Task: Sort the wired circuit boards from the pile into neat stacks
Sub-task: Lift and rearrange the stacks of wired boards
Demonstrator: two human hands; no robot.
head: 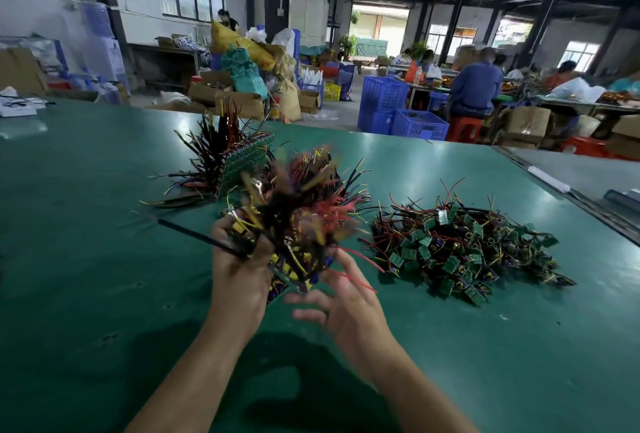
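Observation:
My left hand (239, 276) grips a thick bundle of wired circuit boards (298, 218), its red, black and yellow wires fanning upward and blurred by motion. My right hand (341, 301) is beside the bundle's lower right with fingers spread, touching its underside and a loose red wire. A loose pile of small green wired boards (464, 249) lies on the green table (104, 259) to the right. Behind the bundle, a neat stack of boards (242, 162) stands on edge with wires sticking out to the left and up.
White papers (17, 107) lie at the table's far left corner. A seam and metal strip (554, 183) mark the right edge, next to another table. Blue crates (401, 110), cardboard boxes and seated workers fill the floor behind.

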